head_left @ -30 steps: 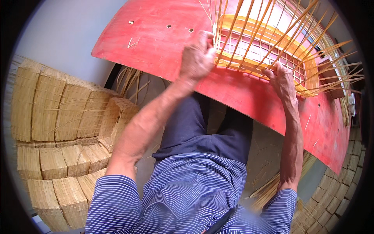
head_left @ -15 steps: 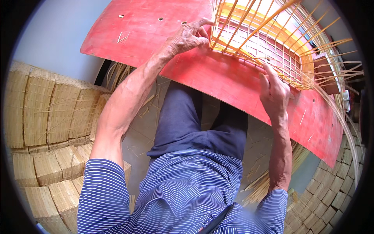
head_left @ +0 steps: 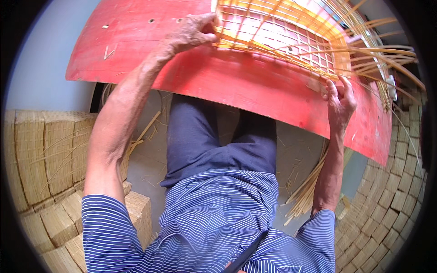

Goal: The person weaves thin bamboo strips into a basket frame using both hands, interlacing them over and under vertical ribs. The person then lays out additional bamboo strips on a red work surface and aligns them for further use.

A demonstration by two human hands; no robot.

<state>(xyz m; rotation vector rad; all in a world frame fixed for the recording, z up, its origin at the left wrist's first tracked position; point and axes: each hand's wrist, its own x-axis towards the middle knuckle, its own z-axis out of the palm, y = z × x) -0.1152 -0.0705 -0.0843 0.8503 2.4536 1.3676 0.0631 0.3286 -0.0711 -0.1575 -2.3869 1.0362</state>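
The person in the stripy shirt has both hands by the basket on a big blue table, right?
Not quite: the head view shows the table is red, not blue. The left hand and right hand are by the basket, and the shirt is stripy.

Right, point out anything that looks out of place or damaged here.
Scraps of cane litter the floor, looking dropped rather than stored. Pale slivers also lie loose on the red table, left of the basket. No clear damage shows.
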